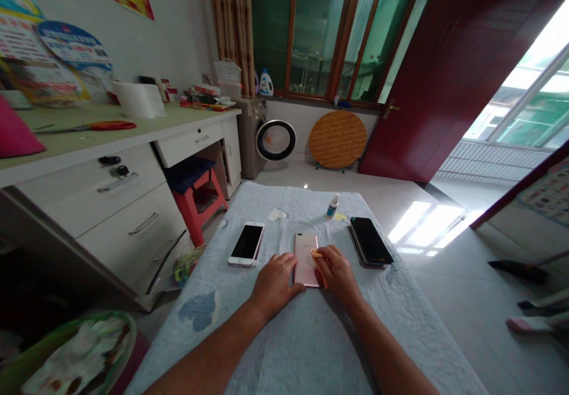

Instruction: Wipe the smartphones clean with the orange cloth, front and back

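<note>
A pink smartphone (306,258) lies back side up in the middle of the cloth-covered table (293,347), its camera at the far end. My left hand (276,282) grips its left edge, with the thumb by the near corner. Pinched in my right hand (335,270) is a small orange cloth (316,254), pressed on the right part of the phone's back. To the left lies a white smartphone (247,244) with a dark screen. On the right is a stack of phones (370,242), a black one on top. A small spray bottle (332,206) stands beyond the pink phone.
Along the left runs a desk (186,123) with scissors (111,126) and a paper roll (137,99). A red stool (198,196) stands under it. A waste bin (128,347) is at the lower left. Behind are an open washing machine (253,140) and a round tabletop (338,140).
</note>
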Available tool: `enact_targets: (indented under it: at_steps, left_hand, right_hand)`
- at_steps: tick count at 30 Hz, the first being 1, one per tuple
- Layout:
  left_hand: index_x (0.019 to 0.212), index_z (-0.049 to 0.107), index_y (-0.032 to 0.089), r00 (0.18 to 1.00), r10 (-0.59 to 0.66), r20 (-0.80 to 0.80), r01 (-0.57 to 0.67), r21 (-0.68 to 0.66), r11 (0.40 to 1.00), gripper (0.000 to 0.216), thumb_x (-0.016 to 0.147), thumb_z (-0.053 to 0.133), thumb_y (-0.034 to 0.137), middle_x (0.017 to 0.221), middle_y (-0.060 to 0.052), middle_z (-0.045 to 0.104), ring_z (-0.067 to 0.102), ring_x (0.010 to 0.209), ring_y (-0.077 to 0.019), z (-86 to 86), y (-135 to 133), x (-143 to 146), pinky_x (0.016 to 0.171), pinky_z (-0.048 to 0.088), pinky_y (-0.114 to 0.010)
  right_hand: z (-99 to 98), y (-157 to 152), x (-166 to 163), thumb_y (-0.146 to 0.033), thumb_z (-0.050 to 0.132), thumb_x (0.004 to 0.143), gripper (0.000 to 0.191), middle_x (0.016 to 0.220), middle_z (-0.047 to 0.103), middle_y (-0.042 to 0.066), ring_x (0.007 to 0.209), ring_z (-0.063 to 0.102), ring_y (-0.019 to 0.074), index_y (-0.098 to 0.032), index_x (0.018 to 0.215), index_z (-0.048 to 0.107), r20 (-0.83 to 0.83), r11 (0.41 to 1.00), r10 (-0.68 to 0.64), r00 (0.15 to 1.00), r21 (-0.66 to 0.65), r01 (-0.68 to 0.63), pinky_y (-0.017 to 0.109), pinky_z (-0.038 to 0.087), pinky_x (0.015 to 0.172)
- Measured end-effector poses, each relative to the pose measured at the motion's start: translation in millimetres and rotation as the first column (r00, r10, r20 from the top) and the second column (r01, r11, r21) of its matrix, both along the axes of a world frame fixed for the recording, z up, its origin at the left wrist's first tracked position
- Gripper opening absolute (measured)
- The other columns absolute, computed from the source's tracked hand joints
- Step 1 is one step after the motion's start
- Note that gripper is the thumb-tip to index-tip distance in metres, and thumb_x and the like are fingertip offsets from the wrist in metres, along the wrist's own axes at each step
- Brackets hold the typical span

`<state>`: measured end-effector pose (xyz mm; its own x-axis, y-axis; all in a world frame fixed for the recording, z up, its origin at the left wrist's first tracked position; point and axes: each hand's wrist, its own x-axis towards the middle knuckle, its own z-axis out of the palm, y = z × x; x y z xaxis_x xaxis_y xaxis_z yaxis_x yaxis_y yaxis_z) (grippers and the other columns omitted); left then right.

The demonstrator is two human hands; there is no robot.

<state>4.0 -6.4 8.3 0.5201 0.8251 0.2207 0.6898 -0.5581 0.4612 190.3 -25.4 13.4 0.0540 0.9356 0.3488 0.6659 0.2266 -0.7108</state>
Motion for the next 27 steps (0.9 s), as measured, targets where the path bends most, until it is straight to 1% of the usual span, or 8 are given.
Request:
enact_targets:
  at_steps: [4,8,10,12,16,19,22,27]
  left_hand:
    - [0.112,0.057,0.02,1.0,-0.004,0.007,0.004,0.014,1.0,0.043,0.074,0.07,0.037,0.117,-0.008,0.062,0.054,0.108,-0.0279,-1.1,0.7,0.8,0.093,0.042,-0.04]
    - [0.116,0.056,0.02,1.0,-0.011,0.013,0.01,0.026,1.0,0.047,0.076,0.068,0.041,0.124,-0.008,0.059,0.053,0.111,-0.028,-5.0,2.7,1.1,0.096,0.041,-0.041]
    - [0.119,0.056,0.02,1.0,-0.016,0.006,0.016,0.027,1.0,0.048,0.077,0.067,0.042,0.128,-0.008,0.057,0.051,0.114,-0.0275,-6.1,3.4,1.0,0.098,0.039,-0.041]
    - [0.12,0.055,0.02,1.0,-0.019,-0.01,0.019,0.015,1.0,0.049,0.078,0.066,0.042,0.13,-0.007,0.056,0.05,0.115,-0.0266,-6.0,3.5,0.8,0.1,0.038,-0.039]
    - [0.124,0.053,0.021,0.999,-0.02,-0.041,0.019,-0.006,1.0,0.051,0.079,0.065,0.042,0.132,-0.006,0.054,0.049,0.115,-0.0261,-3.4,2.5,0.0,0.099,0.037,-0.037]
    - [0.124,0.052,0.02,0.998,-0.022,-0.057,0.021,-0.008,1.0,0.052,0.079,0.064,0.042,0.131,-0.006,0.054,0.049,0.113,-0.0264,-0.4,1.9,-0.1,0.098,0.037,-0.037]
    - [0.12,0.054,0.02,0.997,-0.029,-0.073,0.028,-0.011,1.0,0.048,0.079,0.064,0.042,0.125,-0.007,0.057,0.05,0.108,-0.0264,2.3,1.7,0.2,0.095,0.039,-0.036]
    - [0.117,0.055,0.02,0.996,-0.03,-0.079,0.028,-0.017,0.999,0.043,0.08,0.064,0.038,0.119,-0.007,0.059,0.051,0.106,-0.0261,4.7,0.8,0.7,0.092,0.039,-0.035]
  right_hand:
    - [-0.3,3.1,-0.3,-0.023,0.05,0.087,0.018,0.087,0.056,0.004,0.082,0.053,0.016,-0.021,0.092,0.067,0.091,0.998,0.048,0.995,0.045,-0.052,0.026,0.04,0.076]
    - [-0.4,0.7,-3.1,-0.015,0.055,0.082,0.015,0.085,0.057,0.003,0.085,0.05,0.0164,-0.021,0.084,0.069,0.195,0.981,0.191,0.962,-0.011,-0.193,0.028,0.038,0.079]
    - [0.4,-2.0,-5.1,-0.013,0.056,0.081,0.015,0.085,0.057,0.002,0.085,0.05,0.016,-0.021,0.081,0.068,0.216,0.973,0.232,0.948,-0.036,-0.23,0.027,0.037,0.08]
    - [0.7,-3.1,-6.3,-0.011,0.056,0.081,0.016,0.085,0.057,0.002,0.086,0.049,0.0157,-0.02,0.081,0.068,0.228,0.97,0.241,0.943,-0.049,-0.236,0.027,0.037,0.08]
    - [-2.6,8.2,-2.6,-0.01,0.054,0.081,0.018,0.086,0.056,0.003,0.087,0.049,0.016,-0.02,0.081,0.07,0.262,0.983,0.181,0.948,-0.052,-0.174,0.027,0.037,0.081]
    - [-6.9,28.6,6.1,-0.012,0.054,0.081,0.019,0.088,0.056,0.003,0.088,0.051,0.0163,-0.02,0.084,0.071,0.26,0.994,0.101,0.96,-0.06,-0.088,0.026,0.038,0.082]
    - [-8.8,51.7,15.3,-0.015,0.053,0.082,0.02,0.088,0.058,0.003,0.087,0.053,0.0156,-0.02,0.086,0.072,0.264,0.996,0.023,0.964,-0.084,-0.001,0.025,0.037,0.083]
    - [-7.5,76.2,21.2,-0.015,0.053,0.082,0.021,0.087,0.063,0.005,0.087,0.055,0.0151,-0.017,0.088,0.073,0.283,0.993,-0.028,0.959,-0.105,0.06,0.023,0.037,0.082]
